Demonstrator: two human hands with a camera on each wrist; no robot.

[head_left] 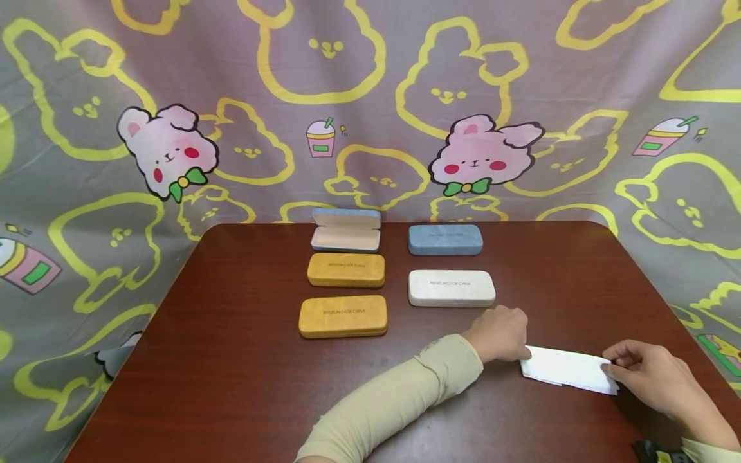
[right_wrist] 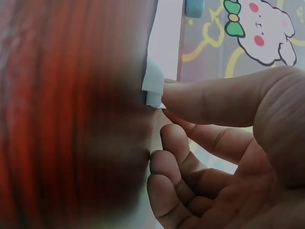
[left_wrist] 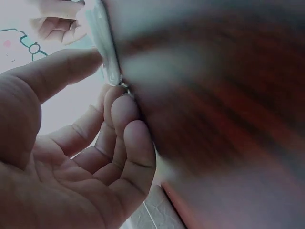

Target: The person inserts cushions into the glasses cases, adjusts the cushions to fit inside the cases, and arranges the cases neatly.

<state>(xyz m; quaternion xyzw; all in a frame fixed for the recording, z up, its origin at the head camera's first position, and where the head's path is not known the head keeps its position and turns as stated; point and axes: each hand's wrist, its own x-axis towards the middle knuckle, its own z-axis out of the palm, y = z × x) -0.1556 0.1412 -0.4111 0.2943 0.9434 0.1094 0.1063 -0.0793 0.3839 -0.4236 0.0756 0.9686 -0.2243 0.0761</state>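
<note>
A white folded strip [head_left: 570, 368], flat and layered like paper or thin cloth, lies low over the right part of the table. At its left end my left hand [head_left: 498, 331] pinches it between thumb and fingers. My right hand [head_left: 657, 376] pinches the opposite end, thumb toward me. In the left wrist view, the rounded, layered end of the strip [left_wrist: 110, 59] shows between thumb and fingertips. Loose layered edges of the strip [right_wrist: 153, 81] stick out by the thumb in the right wrist view. Closest to my left hand is a closed white glasses case [head_left: 451, 288].
Behind the white case stands a closed blue glasses case [head_left: 444, 240]. Left of these, an open blue case [head_left: 346, 239] with a pale lining sits behind two closed yellow cases, one farther [head_left: 346, 270] and one nearer [head_left: 343, 317]. A patterned curtain [head_left: 370, 116] hangs behind the brown table [head_left: 231, 373].
</note>
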